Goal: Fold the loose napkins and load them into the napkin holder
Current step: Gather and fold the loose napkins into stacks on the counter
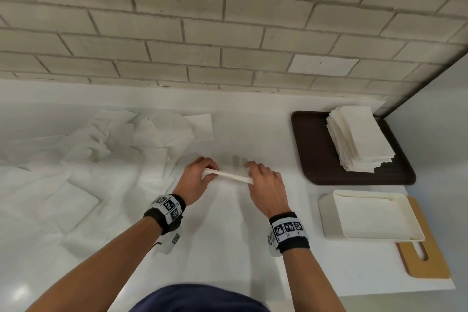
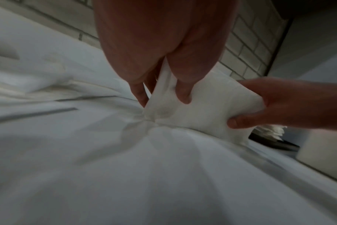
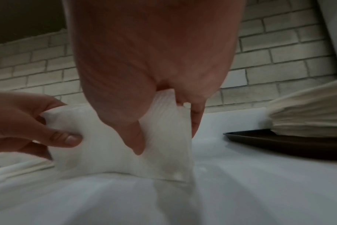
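Observation:
A white napkin [image 1: 229, 175] hangs stretched between both hands above the white counter, its lower edge touching the surface. My left hand [image 1: 200, 175] pinches its left end between thumb and fingers [image 2: 181, 92]. My right hand [image 1: 263, 181] pinches the right end [image 3: 137, 137]. The same napkin [image 2: 202, 106] [image 3: 110, 144] shows in both wrist views, held upright. Loose unfolded napkins [image 1: 83, 154] lie heaped on the left. A cream napkin holder [image 1: 367, 215] sits at the right front. A stack of folded napkins [image 1: 357, 137] rests on a dark brown tray [image 1: 311, 149].
A wooden cutting board [image 1: 425, 261] lies under the holder's right side, near the counter's right edge. A brick-tile wall [image 1: 202, 28] backs the counter. In the right wrist view the tray [image 3: 279, 141] and stack [image 3: 308, 115] lie close to the right.

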